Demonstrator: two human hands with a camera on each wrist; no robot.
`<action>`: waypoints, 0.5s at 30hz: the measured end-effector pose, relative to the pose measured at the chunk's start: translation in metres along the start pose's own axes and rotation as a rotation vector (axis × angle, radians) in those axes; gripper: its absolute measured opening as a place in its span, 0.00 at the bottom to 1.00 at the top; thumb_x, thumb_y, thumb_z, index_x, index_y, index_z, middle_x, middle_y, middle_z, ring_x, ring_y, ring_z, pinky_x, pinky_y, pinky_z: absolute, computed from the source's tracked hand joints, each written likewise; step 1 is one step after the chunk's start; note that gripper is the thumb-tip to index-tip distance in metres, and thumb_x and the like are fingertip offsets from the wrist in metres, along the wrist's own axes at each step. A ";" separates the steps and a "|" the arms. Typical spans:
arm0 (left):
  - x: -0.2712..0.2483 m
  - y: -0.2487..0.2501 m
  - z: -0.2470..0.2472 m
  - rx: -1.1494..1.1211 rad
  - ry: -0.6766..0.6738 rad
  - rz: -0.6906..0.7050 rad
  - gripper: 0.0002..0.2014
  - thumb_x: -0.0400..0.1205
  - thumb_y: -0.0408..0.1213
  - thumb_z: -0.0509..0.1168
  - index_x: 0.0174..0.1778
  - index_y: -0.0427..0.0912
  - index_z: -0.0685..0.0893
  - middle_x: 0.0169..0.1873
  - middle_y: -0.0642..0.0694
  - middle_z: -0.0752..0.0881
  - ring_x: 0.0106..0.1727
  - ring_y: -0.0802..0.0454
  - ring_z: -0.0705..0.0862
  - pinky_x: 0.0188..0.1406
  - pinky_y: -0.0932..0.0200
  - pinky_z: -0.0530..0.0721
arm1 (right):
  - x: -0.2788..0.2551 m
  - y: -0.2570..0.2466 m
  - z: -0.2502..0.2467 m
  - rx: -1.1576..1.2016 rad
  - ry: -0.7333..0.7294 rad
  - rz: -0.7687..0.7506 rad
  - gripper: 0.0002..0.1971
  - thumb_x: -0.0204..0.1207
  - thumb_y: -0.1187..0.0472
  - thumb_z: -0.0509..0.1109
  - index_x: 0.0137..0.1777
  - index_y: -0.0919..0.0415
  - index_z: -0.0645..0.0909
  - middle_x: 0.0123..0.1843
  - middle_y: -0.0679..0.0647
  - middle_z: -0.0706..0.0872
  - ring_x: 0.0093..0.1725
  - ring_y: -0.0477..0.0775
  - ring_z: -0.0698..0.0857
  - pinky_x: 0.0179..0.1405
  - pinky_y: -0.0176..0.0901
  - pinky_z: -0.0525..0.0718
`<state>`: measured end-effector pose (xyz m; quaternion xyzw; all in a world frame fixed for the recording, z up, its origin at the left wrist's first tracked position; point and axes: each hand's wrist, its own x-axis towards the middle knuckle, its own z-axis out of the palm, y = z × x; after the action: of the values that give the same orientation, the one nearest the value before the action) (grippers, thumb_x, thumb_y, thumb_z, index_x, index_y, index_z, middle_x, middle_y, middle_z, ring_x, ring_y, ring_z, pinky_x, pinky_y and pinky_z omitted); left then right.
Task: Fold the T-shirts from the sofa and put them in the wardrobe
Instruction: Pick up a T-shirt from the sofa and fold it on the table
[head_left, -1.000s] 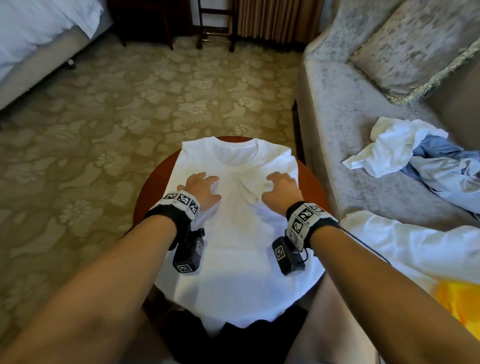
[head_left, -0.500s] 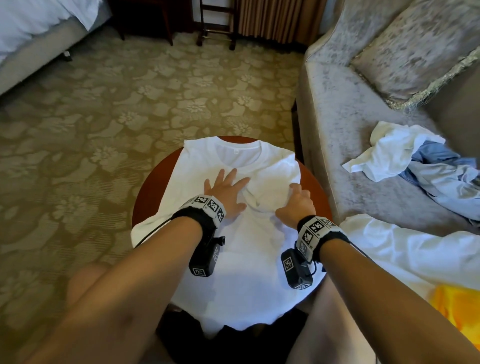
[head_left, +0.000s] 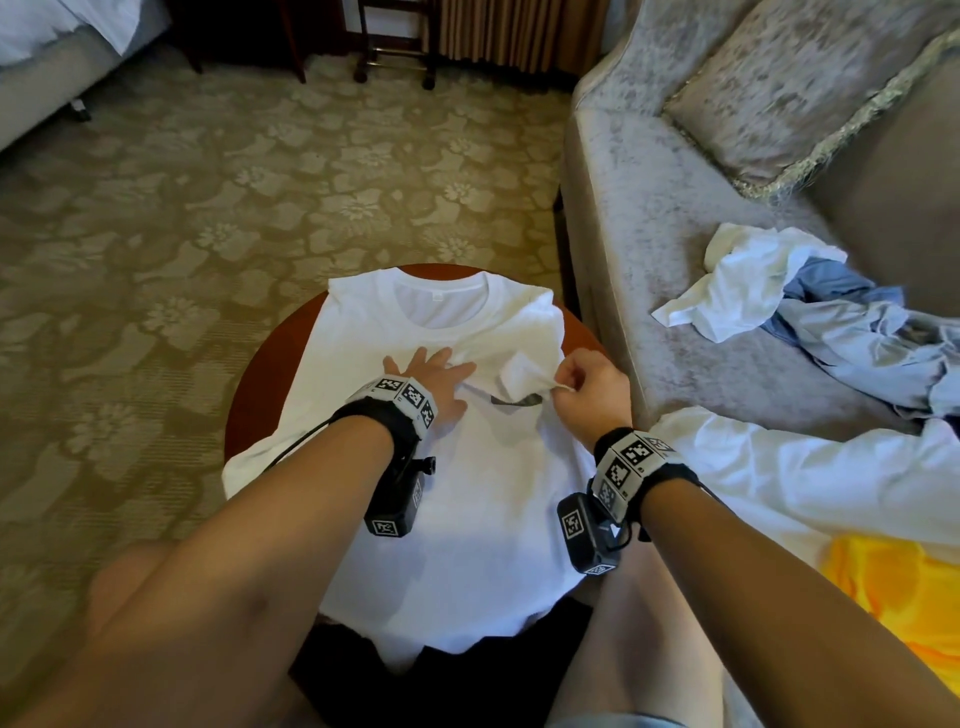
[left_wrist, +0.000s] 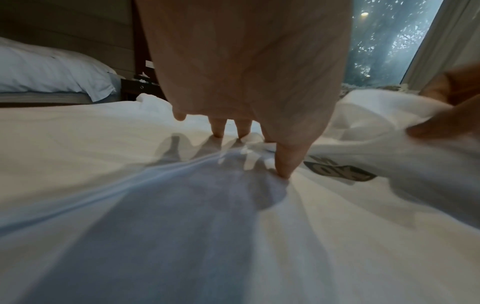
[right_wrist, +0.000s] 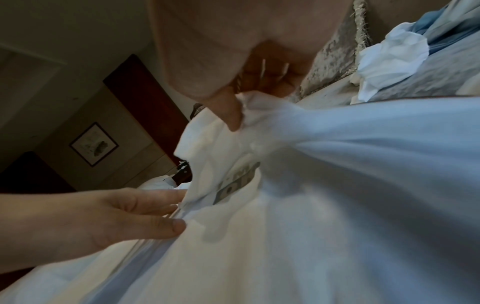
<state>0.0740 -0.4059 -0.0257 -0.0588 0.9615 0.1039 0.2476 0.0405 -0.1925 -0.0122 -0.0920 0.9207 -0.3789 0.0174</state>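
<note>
A white T-shirt (head_left: 467, 499) lies spread over a small round wooden table (head_left: 260, 379), collar away from me. My left hand (head_left: 434, 376) presses flat on its chest with straight spread fingers (left_wrist: 284, 162). My right hand (head_left: 582, 389) pinches the folded right sleeve (head_left: 524, 371) between thumb and fingers (right_wrist: 230, 112) and lifts it off the shirt, uncovering a dark printed patch (head_left: 517, 399) that also shows in both wrist views. The shirt (right_wrist: 337, 205) fills the right wrist view, with my left hand (right_wrist: 124, 211) at its left.
A grey sofa (head_left: 675, 218) stands right of the table with a cushion (head_left: 789, 83). On its seat lie a crumpled white shirt (head_left: 743, 291), a pale blue garment (head_left: 872, 343), another white shirt (head_left: 831, 467) and a yellow one (head_left: 898, 597). A bed (head_left: 47, 78) is at far left; patterned carpet surrounds the table.
My left hand slid right to the middle of the chest and flattened. My right hand went from resting on the shirt to pinching the sleeve fold and lifting it, which uncovered the dark print.
</note>
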 end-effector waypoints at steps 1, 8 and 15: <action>0.001 0.001 -0.001 -0.042 0.015 -0.004 0.29 0.85 0.48 0.57 0.82 0.63 0.57 0.85 0.51 0.47 0.85 0.44 0.44 0.78 0.30 0.44 | -0.001 -0.005 -0.003 -0.009 -0.103 -0.007 0.12 0.69 0.74 0.66 0.35 0.54 0.80 0.37 0.49 0.83 0.39 0.48 0.80 0.38 0.36 0.79; -0.003 0.004 -0.015 -0.306 0.224 -0.101 0.12 0.82 0.33 0.62 0.59 0.48 0.84 0.67 0.48 0.80 0.70 0.44 0.75 0.71 0.50 0.66 | -0.008 -0.006 0.000 -0.008 -0.293 0.080 0.13 0.69 0.73 0.68 0.50 0.57 0.82 0.48 0.53 0.83 0.48 0.54 0.81 0.40 0.40 0.79; 0.001 0.010 -0.017 -0.687 0.175 -0.175 0.20 0.81 0.42 0.69 0.66 0.38 0.78 0.60 0.41 0.83 0.65 0.41 0.81 0.62 0.54 0.78 | -0.012 0.000 0.012 -0.214 -0.407 0.060 0.09 0.75 0.61 0.77 0.52 0.47 0.87 0.43 0.44 0.78 0.45 0.46 0.79 0.40 0.31 0.75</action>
<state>0.0635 -0.4006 -0.0103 -0.2291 0.8793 0.3939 0.1382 0.0538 -0.1985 -0.0208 -0.1406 0.9355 -0.2520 0.2039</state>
